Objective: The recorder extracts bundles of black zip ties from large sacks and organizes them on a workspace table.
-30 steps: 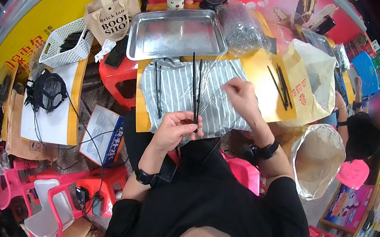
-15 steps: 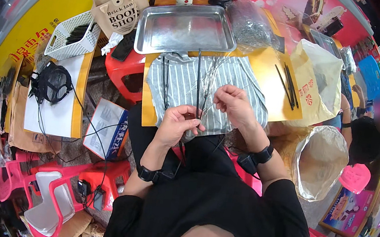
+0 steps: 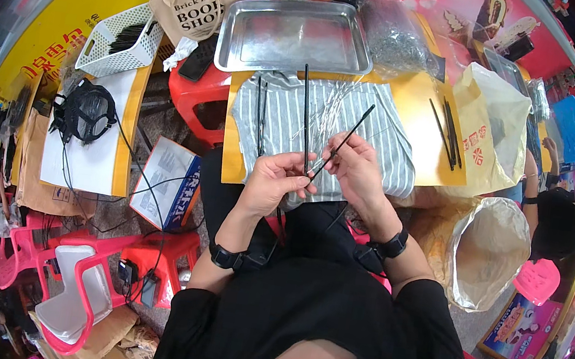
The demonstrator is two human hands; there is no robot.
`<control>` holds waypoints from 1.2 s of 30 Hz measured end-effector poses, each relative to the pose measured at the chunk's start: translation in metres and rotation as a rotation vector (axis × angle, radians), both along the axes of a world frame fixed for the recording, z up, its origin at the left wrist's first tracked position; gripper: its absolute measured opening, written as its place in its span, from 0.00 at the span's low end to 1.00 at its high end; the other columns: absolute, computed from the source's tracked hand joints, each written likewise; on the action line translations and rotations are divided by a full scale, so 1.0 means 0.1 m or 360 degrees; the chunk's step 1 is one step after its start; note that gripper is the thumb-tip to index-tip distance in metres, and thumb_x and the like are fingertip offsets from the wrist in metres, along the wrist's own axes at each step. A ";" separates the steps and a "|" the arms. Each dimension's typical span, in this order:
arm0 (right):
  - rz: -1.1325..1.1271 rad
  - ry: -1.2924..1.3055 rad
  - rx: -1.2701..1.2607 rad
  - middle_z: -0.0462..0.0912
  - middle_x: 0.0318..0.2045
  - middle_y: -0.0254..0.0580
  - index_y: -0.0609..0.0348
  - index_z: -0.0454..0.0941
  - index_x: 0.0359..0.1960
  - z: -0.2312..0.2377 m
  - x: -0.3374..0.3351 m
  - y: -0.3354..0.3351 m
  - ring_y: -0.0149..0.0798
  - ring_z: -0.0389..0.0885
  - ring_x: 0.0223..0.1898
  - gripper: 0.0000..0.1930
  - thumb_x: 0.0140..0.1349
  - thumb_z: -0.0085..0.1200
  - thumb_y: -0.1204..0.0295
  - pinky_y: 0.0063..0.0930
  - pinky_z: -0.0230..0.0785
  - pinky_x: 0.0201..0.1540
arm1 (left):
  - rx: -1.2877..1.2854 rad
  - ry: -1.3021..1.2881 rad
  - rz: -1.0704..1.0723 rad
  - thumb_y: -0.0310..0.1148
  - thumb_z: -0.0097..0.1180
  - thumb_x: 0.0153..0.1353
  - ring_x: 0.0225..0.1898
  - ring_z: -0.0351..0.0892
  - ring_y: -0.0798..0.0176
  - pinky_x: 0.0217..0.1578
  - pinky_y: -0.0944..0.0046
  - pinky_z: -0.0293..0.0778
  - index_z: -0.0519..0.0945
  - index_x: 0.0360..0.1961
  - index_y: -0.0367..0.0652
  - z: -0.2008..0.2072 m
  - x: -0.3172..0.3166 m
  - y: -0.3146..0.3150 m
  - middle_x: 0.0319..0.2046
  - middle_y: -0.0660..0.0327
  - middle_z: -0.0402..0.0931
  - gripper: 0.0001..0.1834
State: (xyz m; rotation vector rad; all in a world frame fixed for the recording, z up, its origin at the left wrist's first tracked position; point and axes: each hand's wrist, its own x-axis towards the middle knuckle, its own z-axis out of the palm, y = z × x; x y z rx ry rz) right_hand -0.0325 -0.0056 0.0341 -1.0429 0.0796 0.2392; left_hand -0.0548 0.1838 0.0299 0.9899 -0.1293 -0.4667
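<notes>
My left hand (image 3: 274, 181) pinches a thin black rod (image 3: 306, 113) near its lower end. The rod points away from me, nearly upright in the view. Between the fingers of my right hand (image 3: 352, 170) is a second thin black rod (image 3: 356, 125), slanting up to the right. The rods' lower ends come together at my left fingertips. Under both hands lies a grey-and-white striped cloth (image 3: 390, 146). Fine silvery wires (image 3: 330, 105) lie on it beyond my fingers, and more black rods (image 3: 260, 114) rest on its left side.
A metal tray (image 3: 292, 64) lies behind the cloth, beside a clear plastic bag (image 3: 397, 38). Black rods (image 3: 448, 132) lie on the yellow board at right. An open sack (image 3: 492, 254) stands near my right arm. A white basket (image 3: 119, 48) and red stool (image 3: 196, 98) are at left.
My right hand has come down closer to my left and now shows a slanted black rod in its fingers. The whole view has shifted slightly.
</notes>
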 end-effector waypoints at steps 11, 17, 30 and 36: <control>0.0061 0.0190 0.0220 0.79 0.28 0.36 0.59 0.74 0.35 -0.03 -0.02 0.04 0.29 0.77 0.29 0.03 0.65 0.48 0.74 0.21 0.68 0.31 | -0.0007 -0.0020 -0.0008 0.14 0.55 0.54 0.31 0.83 0.61 0.27 0.72 0.76 0.75 0.50 0.28 0.05 -0.03 0.02 0.36 0.55 0.79 0.19; -0.0052 0.0076 0.0123 0.80 0.26 0.38 0.61 0.75 0.35 -0.04 0.01 0.03 0.29 0.77 0.27 0.05 0.65 0.49 0.73 0.20 0.69 0.28 | 0.0018 -0.0101 0.0010 0.14 0.54 0.54 0.30 0.82 0.65 0.27 0.74 0.75 0.75 0.51 0.29 0.04 -0.02 0.01 0.34 0.56 0.79 0.20; 0.0750 0.0235 -0.0431 0.84 0.31 0.57 0.70 0.78 0.36 0.91 0.51 -0.57 0.43 0.84 0.25 0.12 0.61 0.51 0.70 0.21 0.69 0.21 | 0.0786 -0.0500 0.0145 0.12 0.50 0.52 0.31 0.75 0.71 0.28 0.72 0.74 0.77 0.41 0.29 0.04 -0.03 0.17 0.35 0.60 0.71 0.14; 0.0602 0.0006 -0.0609 0.84 0.32 0.52 0.68 0.78 0.32 0.94 0.45 -0.42 0.41 0.85 0.30 0.08 0.58 0.50 0.75 0.20 0.71 0.24 | 0.0975 -0.0370 -0.0083 0.14 0.50 0.55 0.30 0.77 0.72 0.29 0.73 0.75 0.73 0.41 0.33 0.02 -0.01 0.17 0.34 0.60 0.75 0.11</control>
